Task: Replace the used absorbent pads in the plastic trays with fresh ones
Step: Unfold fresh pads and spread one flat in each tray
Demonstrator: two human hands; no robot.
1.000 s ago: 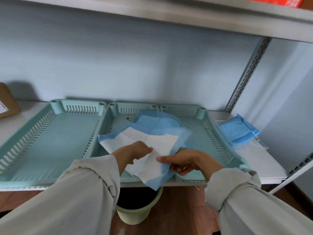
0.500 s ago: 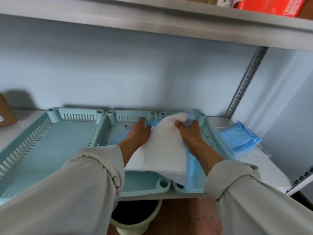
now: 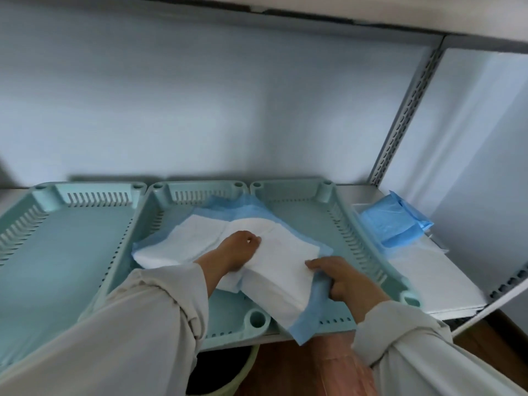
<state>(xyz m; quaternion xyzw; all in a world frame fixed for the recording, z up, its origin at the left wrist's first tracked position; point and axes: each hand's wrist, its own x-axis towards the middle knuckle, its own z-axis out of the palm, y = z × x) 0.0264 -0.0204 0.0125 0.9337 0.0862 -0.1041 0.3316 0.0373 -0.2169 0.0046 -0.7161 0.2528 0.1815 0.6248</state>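
- Resting on the white face of the absorbent pad (image 3: 274,252) at the centre of the frame, the left hand (image 3: 238,250) lies knuckles up with its fingers bent down onto the sheet; whether they pinch the material or only press it cannot be told
- Lower right of centre, the right hand (image 3: 340,278) grips the pad's blue edge, fingers curled round the bunched border and thumb lying along the white side
- The pad is partly unfolded, white side up with a blue backing showing round its rim; it sprawls across the middle tray (image 3: 200,192) and the right tray (image 3: 368,252), and its near corner hangs over the trays' front rim
- Pale sleeves (image 3: 137,324) fill the lower part of the frame and hide the near part of the middle tray
- A third, left tray (image 3: 71,252) stands alongside at the left, its floor bare
- All three trays are pale teal with slotted walls and sit side by side, touching, on a white shelf (image 3: 428,281)
- At the right of the frame a stack of folded blue pads (image 3: 394,221) lies on the shelf just beside the right tray
- A slotted metal upright (image 3: 405,115) rises at the upper right against a pale wall (image 3: 200,95)
- Below the shelf, at the bottom centre, a green bin (image 3: 228,378) with a dark inside stands on a wooden floor (image 3: 285,364); the left sleeve covers part of it
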